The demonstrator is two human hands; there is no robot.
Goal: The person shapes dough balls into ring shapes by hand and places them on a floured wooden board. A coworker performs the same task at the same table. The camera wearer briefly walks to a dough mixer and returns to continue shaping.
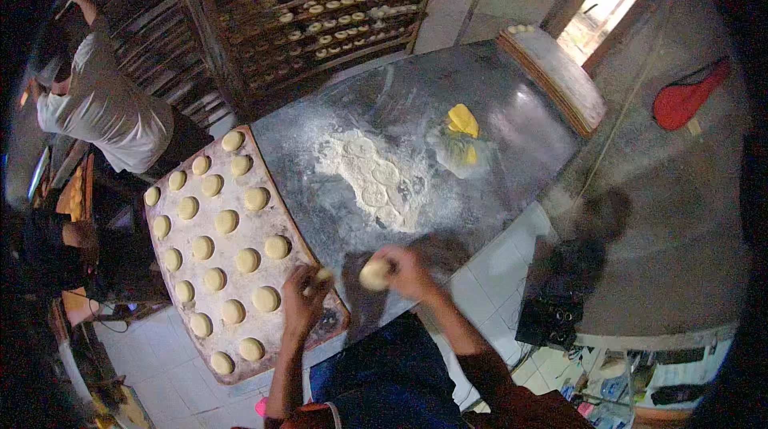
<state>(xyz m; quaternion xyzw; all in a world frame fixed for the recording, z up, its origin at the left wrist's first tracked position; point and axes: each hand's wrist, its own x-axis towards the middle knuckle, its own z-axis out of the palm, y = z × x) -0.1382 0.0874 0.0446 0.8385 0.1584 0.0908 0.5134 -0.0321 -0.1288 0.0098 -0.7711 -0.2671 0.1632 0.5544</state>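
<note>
My right hand (pixel 408 273), a little blurred, is closed on a round, pale dough ball (pixel 374 274) above the near edge of the dark table. My left hand (pixel 302 299) is over the near right corner of a floured wooden board (pixel 308 250). Its fingers are closed around a small pale dough piece (pixel 323 277), mostly hidden by the hand. Several flattened dough rounds (pixel 247 260) sit in loose rows on that board. The nearest to my left hand is one dough round (pixel 266 298) just left of the fingers.
White flour (pixel 372 177) is spread across the dark tabletop (pixel 416 77). Beyond it lie a yellow cloth (pixel 462 121) and a clear plastic bag (pixel 460 155). Stacked boards (pixel 552 81) stand at the far right. A rack (pixel 336 21) holds dough rounds; another person (pixel 120 113) stands far left.
</note>
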